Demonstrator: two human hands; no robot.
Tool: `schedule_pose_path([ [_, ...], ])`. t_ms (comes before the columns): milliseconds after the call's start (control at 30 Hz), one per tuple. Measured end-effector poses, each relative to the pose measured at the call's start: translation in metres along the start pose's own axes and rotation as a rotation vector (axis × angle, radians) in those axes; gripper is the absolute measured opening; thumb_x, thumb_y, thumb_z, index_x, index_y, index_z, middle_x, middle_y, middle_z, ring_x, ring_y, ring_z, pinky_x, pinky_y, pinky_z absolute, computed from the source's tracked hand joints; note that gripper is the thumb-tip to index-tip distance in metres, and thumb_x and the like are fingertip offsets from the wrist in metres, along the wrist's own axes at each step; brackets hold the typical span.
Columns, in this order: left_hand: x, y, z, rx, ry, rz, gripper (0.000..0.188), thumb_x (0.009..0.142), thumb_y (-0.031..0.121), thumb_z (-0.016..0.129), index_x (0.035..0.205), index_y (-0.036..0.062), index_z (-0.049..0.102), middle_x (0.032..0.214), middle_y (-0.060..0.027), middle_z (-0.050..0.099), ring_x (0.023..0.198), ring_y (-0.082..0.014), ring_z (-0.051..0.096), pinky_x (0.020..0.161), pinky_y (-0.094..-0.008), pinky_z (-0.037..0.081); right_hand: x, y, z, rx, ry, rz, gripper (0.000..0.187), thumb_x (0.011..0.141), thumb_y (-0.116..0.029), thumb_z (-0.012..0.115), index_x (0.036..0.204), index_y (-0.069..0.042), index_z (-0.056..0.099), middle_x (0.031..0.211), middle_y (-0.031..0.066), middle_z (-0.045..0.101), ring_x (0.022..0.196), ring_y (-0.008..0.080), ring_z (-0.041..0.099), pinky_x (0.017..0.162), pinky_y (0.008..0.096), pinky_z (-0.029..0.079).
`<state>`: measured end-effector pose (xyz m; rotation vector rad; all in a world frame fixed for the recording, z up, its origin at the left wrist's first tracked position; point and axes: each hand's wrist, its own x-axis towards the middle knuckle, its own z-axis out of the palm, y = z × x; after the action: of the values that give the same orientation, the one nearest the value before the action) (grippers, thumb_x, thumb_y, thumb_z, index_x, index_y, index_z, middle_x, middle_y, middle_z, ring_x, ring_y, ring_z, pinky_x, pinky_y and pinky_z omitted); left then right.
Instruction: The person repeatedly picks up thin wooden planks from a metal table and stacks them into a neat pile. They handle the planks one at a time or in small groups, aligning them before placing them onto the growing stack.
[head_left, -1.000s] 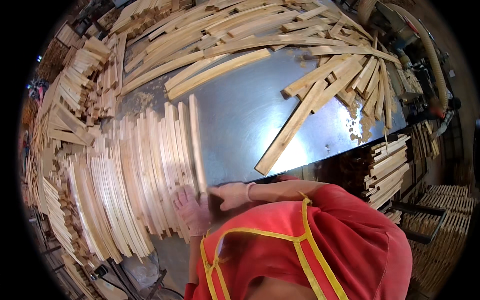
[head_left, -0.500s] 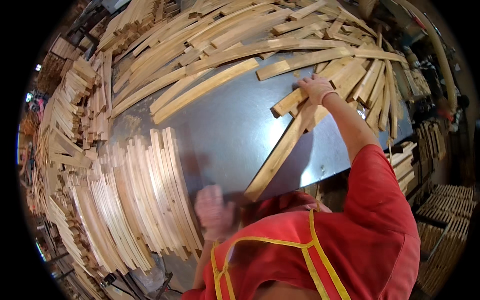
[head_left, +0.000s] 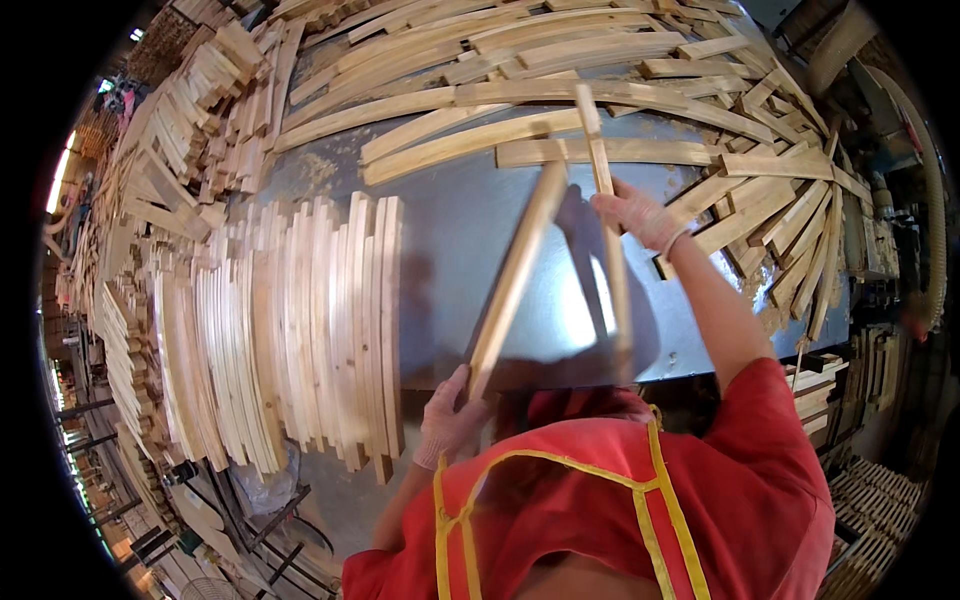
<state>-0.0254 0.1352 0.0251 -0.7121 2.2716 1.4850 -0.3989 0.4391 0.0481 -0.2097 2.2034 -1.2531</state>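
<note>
My left hand [head_left: 452, 412], in a pale glove, is closed on the near end of a wooden strip [head_left: 515, 275] that slants up and away over the metal table. The strip is slightly blurred. To its right, my right hand [head_left: 640, 213], gloved too, grips a second wooden strip [head_left: 598, 150] around its middle. That strip stands nearly lengthwise to me, its far end over the loose pieces and its near end blurred. Both strips cast dark shadows on the table. Left of my left hand, a row of light wooden strips [head_left: 310, 330] lies side by side.
Loose curved strips [head_left: 420, 150] spread across the far side of the metal table [head_left: 450, 230]. A fanned heap of wooden pieces [head_left: 790, 215] lies at the right. More stacked wood [head_left: 200, 100] stands at the far left. A pale hose [head_left: 930, 200] hangs at the right edge.
My left hand, empty before, now holds a strip's near end. My right hand has come off the heap at the right with a strip in it. The view has shifted slightly.
</note>
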Motion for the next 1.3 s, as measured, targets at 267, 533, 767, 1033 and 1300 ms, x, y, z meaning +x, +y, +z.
schedule_pose_path([
  [267,-0.036,-0.041,-0.038,0.606,0.182,0.179,0.064,0.09,0.032,0.073,0.145,0.004,0.057,0.146,-0.0163,0.06,0.134,-0.0391,0.056,0.109,-0.0527,0.047,-0.018,-0.036,0.261,-0.043,-0.13,0.163,0.061,0.097,-0.045,0.066,0.127,0.008,0.065,0.109,0.0289,0.075,0.105,0.0405,0.072,0.095,0.0462,0.054],
  [533,0.022,-0.027,-0.066,0.897,0.46,0.387,0.076,0.083,0.035,0.08,0.15,0.0073,0.056,0.158,-0.02,0.049,0.148,-0.0428,0.04,0.125,-0.0563,0.031,-0.002,-0.036,0.291,0.137,-0.363,-0.117,0.059,0.098,-0.034,0.068,0.147,-0.004,0.059,0.114,0.0213,0.076,0.103,0.0307,0.072,0.089,0.0396,0.055],
  [767,0.027,-0.037,-0.065,0.99,0.489,0.367,0.073,0.083,0.023,0.076,0.15,0.0062,0.052,0.154,-0.0195,0.05,0.147,-0.0439,0.042,0.123,-0.06,0.032,-0.009,0.004,-0.009,-0.916,0.314,0.044,0.053,0.09,-0.028,0.065,0.138,-0.006,0.062,0.138,0.0216,0.068,0.125,0.041,0.066,0.104,0.0494,0.054],
  [1033,0.033,-0.042,-0.069,1.057,0.456,0.423,0.087,0.077,0.017,0.081,0.156,0.0068,0.044,0.157,-0.0201,0.047,0.147,-0.0464,0.04,0.121,-0.0594,0.035,-0.024,0.073,-0.158,-1.551,0.277,0.143,0.049,0.088,-0.03,0.079,0.134,-0.017,0.068,0.123,0.0074,0.072,0.12,0.0291,0.067,0.095,0.0432,0.053],
  [1300,0.075,0.039,-0.014,0.938,0.373,0.443,0.088,0.076,0.031,0.088,0.152,0.0076,0.052,0.157,-0.0199,0.048,0.144,-0.0405,0.046,0.118,-0.0557,0.039,0.008,0.002,-0.016,-1.009,-0.052,-0.589,0.057,0.088,-0.037,0.074,0.141,-0.019,0.061,0.132,0.0115,0.068,0.127,0.0309,0.063,0.104,0.0474,0.049],
])
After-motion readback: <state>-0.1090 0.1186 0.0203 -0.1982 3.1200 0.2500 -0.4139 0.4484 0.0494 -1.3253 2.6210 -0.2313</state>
